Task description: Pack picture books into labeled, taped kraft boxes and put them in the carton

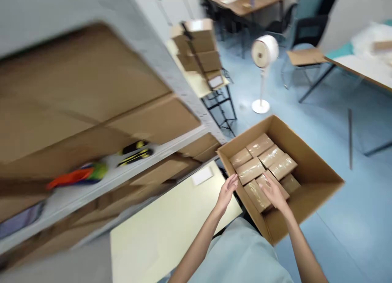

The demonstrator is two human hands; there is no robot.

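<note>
A large open cardboard carton (318, 201) is in front of me, tilted in the view. Inside lie several small brown boxes (250, 170) with shiny tape or film over them. Over the near boxes is my right hand (273, 192), fingers stretched out and holding nothing; whether it touches a box I cannot tell. My left hand (227, 191) hovers by the carton's left wall, its fingers extended and nothing in them. Both palms face roughly inward.
To the left stands a grey metal shelf (171, 140) with cartons, black-and-yellow tools (134, 153) and an orange-handled item (73, 177). A pale table (171, 217) bears a white card (202, 175). Beyond are stacked boxes (205, 50), a white fan (263, 52) and a chair (309, 32).
</note>
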